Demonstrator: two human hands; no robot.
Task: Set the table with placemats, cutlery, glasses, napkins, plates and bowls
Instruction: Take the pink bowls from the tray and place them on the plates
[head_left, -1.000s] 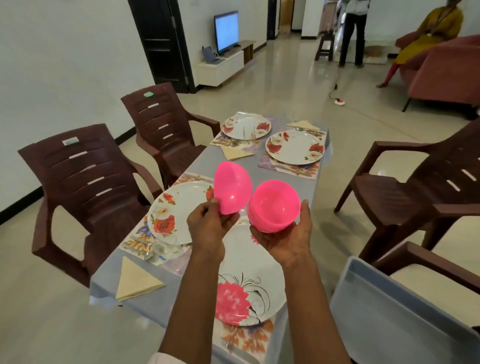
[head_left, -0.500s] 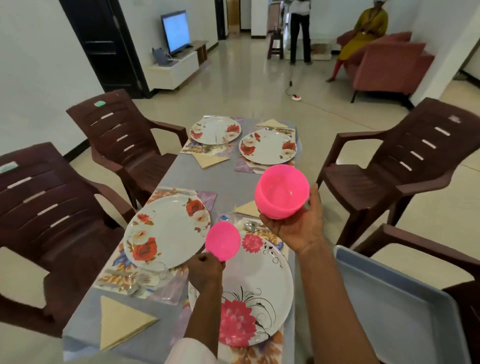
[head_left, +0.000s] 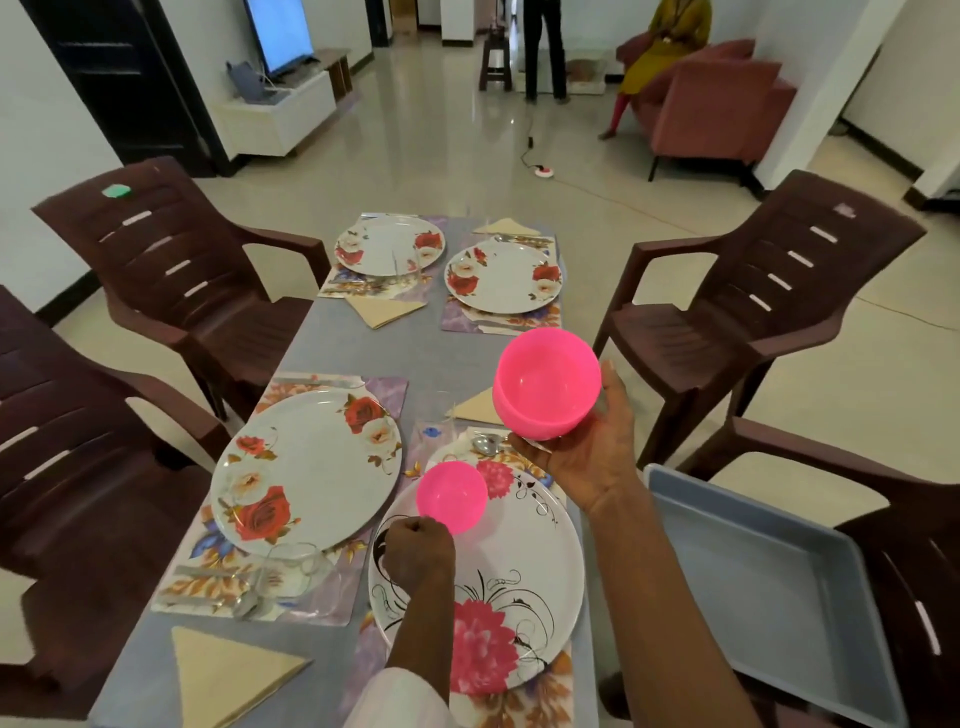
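Observation:
My left hand (head_left: 418, 550) grips a single pink bowl (head_left: 451, 496) low over the near right plate (head_left: 530, 566), which bears a pink flower. My right hand (head_left: 592, 452) holds a stack of pink bowls (head_left: 545, 382) up above the table's right edge, opening towards me. A second plate with red roses (head_left: 306, 467) lies on the near left placemat (head_left: 343, 608). Two more rose plates (head_left: 389, 244) (head_left: 503, 275) sit at the far end. Folded beige napkins (head_left: 223, 675) (head_left: 384, 310) lie beside the settings, and a spoon (head_left: 485, 444) rests beyond the near right plate.
Brown plastic chairs stand on the left (head_left: 171, 270) and right (head_left: 753, 312) of the grey table (head_left: 358, 353). A grey tray (head_left: 769, 587) rests on the near right chair. Clear glasses (head_left: 291, 566) stand by the near left plate. Two people are far back by a red sofa (head_left: 711, 104).
My left hand has taken one bowl off the stack and lowered it towards the near right plate. My right hand has moved the remaining stack right. The view has tilted down.

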